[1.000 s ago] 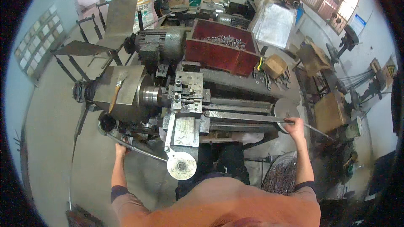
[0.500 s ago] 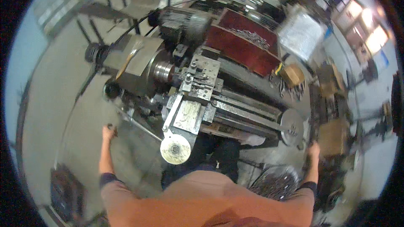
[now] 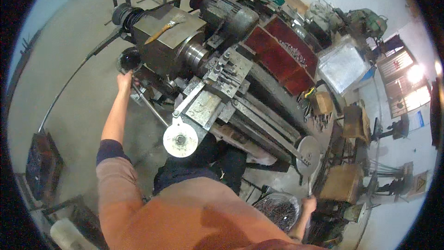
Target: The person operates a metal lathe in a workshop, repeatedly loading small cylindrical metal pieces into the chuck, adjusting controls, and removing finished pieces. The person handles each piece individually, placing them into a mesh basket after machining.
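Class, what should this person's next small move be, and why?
Perhaps ease the left hand clear of the dark cup before moving the metal bar: that hand is at the cup's lower edge, while the right hand grips the bar.

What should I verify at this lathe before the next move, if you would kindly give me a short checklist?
1. Right hand on the slender metal bar: ok, its fingers are closed around it.
2. Left hand firmly gripping the slanting metal rod: cannot tell; it is at the rod's upper end, fingers partly hidden.
3. Headstock cover free of loose items: not ok, a wooden-handled paintbrush lies on it.
4. Hands clear of the cylindrical metal chuck: ok, neither touches it.
5. Chuck standing still: cannot tell from this picture.
6. Hands clear of the whitish handwheel: ok, both are away from it.
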A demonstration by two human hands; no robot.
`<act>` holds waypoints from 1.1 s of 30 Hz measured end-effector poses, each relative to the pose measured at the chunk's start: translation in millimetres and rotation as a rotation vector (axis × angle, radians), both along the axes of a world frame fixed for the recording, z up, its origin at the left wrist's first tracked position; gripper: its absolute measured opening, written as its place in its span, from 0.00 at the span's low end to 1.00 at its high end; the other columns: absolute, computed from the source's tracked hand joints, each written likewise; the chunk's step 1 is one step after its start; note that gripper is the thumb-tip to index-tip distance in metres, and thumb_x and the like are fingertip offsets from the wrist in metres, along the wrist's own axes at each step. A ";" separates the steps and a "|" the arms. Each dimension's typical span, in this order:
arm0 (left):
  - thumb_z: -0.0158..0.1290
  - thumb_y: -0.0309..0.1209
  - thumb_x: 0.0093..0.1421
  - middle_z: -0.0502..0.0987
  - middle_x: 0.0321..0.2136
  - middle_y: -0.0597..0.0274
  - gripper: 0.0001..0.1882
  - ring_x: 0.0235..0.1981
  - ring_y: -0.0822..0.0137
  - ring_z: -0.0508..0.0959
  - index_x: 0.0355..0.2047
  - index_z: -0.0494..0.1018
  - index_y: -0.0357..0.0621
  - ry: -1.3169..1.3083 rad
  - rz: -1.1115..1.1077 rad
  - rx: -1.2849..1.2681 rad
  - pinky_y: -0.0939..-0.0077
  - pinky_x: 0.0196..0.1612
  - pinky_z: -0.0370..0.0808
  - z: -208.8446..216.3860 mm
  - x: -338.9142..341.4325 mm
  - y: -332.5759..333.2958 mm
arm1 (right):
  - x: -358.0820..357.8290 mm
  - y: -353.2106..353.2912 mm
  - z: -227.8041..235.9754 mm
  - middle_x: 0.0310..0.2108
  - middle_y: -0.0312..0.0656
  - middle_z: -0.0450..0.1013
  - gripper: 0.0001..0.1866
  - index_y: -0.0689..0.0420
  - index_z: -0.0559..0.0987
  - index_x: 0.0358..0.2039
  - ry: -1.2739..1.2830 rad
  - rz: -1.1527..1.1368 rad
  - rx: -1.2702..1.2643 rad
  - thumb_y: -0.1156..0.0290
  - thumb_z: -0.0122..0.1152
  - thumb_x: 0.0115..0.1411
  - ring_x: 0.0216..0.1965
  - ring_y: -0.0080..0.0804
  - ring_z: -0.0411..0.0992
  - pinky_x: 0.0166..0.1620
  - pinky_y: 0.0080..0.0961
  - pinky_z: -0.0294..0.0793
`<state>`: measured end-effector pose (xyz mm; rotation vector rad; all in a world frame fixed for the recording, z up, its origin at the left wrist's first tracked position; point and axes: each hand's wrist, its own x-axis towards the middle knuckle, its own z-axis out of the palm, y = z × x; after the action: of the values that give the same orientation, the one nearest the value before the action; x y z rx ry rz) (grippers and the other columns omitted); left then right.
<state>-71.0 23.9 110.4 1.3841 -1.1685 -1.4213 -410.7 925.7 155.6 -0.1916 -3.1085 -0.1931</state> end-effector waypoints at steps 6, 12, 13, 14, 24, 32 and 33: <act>0.43 0.22 0.50 0.73 0.15 0.51 0.07 0.11 0.63 0.73 0.27 0.67 0.27 -0.059 0.081 -0.042 0.73 0.14 0.70 13.5 -30.0 17.1 | 90.8 44.9 -13.6 0.29 0.55 0.73 0.18 0.64 0.76 0.29 -0.006 -0.215 0.009 0.62 0.55 0.41 0.36 0.52 0.71 0.40 0.38 0.70; 0.43 0.22 0.47 0.73 0.16 0.51 0.10 0.12 0.64 0.73 0.31 0.65 0.26 -0.119 0.046 -0.244 0.73 0.15 0.70 -48.8 -9.4 -20.2 | 113.3 -1.4 -6.4 0.29 0.62 0.71 0.23 0.68 0.73 0.25 0.043 -0.216 -0.134 0.57 0.56 0.41 0.33 0.57 0.70 0.38 0.43 0.69; 0.43 0.22 0.47 0.73 0.16 0.51 0.11 0.12 0.64 0.73 0.31 0.64 0.26 -0.107 0.042 -0.235 0.74 0.15 0.70 -48.6 -11.3 -17.7 | 117.6 -3.2 -6.4 0.29 0.62 0.71 0.24 0.69 0.73 0.26 0.065 -0.243 -0.113 0.56 0.57 0.40 0.35 0.57 0.70 0.38 0.42 0.69; 0.43 0.22 0.47 0.73 0.16 0.51 0.11 0.12 0.64 0.73 0.31 0.64 0.26 -0.091 0.037 -0.248 0.74 0.15 0.70 -47.5 -12.7 -16.1 | 119.1 -4.7 -3.9 0.30 0.62 0.71 0.25 0.69 0.73 0.27 0.043 -0.235 -0.123 0.56 0.57 0.39 0.35 0.57 0.70 0.39 0.42 0.69; 0.45 0.22 0.47 0.72 0.14 0.53 0.06 0.11 0.65 0.73 0.24 0.66 0.28 -0.015 0.098 -0.091 0.74 0.14 0.70 27.6 -22.8 28.0 | 126.7 -32.1 12.5 0.31 0.61 0.72 0.22 0.69 0.73 0.28 0.028 -0.283 -0.124 0.60 0.55 0.39 0.37 0.55 0.71 0.41 0.42 0.69; 0.45 0.22 0.46 0.72 0.14 0.53 0.06 0.11 0.65 0.72 0.22 0.68 0.28 -0.138 0.057 -0.178 0.73 0.13 0.70 17.3 -18.1 16.8 | 112.1 -42.5 2.3 0.34 0.55 0.72 0.27 0.61 0.74 0.37 0.101 -0.125 -0.181 0.54 0.61 0.40 0.36 0.52 0.71 0.38 0.42 0.70; 0.45 0.22 0.46 0.72 0.14 0.53 0.06 0.11 0.64 0.72 0.22 0.68 0.28 -0.101 0.065 -0.120 0.73 0.14 0.70 28.8 -23.2 24.1 | 98.9 -37.9 -13.0 0.31 0.54 0.73 0.26 0.61 0.73 0.35 0.180 -0.095 -0.071 0.53 0.62 0.41 0.33 0.50 0.72 0.35 0.43 0.70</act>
<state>-94.3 47.9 139.2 1.4101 -1.2412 -1.2283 -311.8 887.9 142.6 -0.3383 -2.9315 -0.0632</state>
